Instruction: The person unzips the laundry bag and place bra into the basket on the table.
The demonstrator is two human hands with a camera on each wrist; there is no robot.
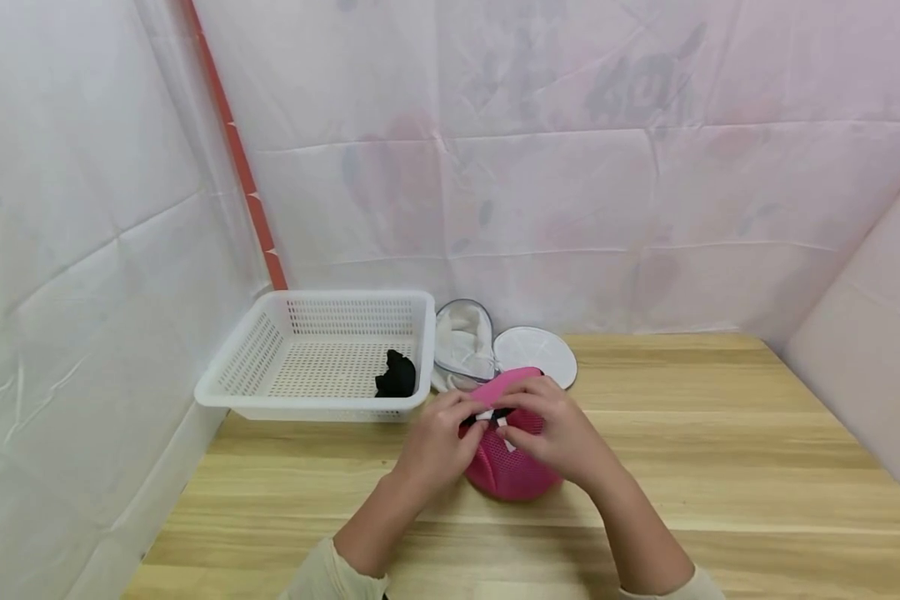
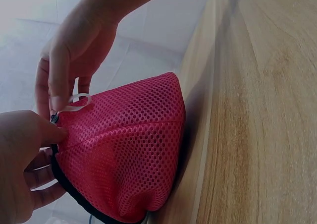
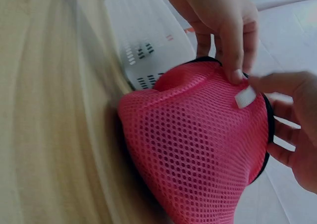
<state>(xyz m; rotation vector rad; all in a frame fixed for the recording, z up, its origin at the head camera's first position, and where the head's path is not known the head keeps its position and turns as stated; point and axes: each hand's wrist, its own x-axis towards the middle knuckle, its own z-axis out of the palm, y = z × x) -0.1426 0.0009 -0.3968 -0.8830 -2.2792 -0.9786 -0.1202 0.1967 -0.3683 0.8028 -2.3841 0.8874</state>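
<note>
With my left hand (image 1: 441,435) I pinch the black-trimmed rim of a pink mesh laundry bag (image 1: 516,475), and my right hand (image 1: 553,427) grips the same rim just beside it, fingertips close together; neither is free. A small white tab (image 3: 245,98) hangs on the mesh by my fingers. The bag rests on the wooden worktop (image 1: 705,467), nearer me than the white plastic basket (image 1: 313,403) and to its right. Inside the basket, towards its near right corner, lies a black cloth item (image 1: 397,375) whose exact kind I can't make out. Just beside the basket's right side is a white mesh bag (image 1: 461,342) with a dark edge; a flat, round white piece (image 1: 537,357) lies farther right of the basket. White sheeting (image 1: 540,200) hangs behind the basket.
</note>
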